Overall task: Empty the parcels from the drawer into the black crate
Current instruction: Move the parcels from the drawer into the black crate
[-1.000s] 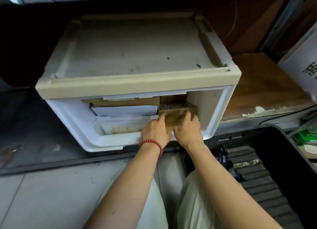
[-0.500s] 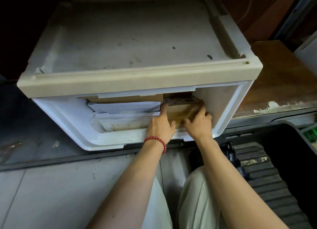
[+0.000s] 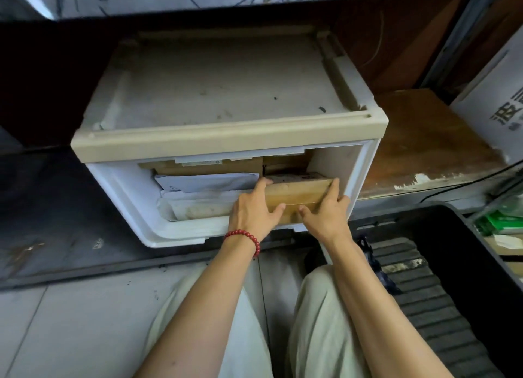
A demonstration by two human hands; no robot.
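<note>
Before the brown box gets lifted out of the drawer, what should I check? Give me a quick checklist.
1. Both hands on the brown box: left hand at its left end, right hand at its right. Ok.
2. Nothing stacked on the box. Ok.
3. Drawer open enough. Ok.
4. White parcels beside it staying put. Cannot tell.
5. Black crate within reach on the right. Ok.

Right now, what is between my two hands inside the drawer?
In the head view, a brown cardboard parcel sits between the left hand and right hand, gripped on both sides, at the drawer's right end.
</note>
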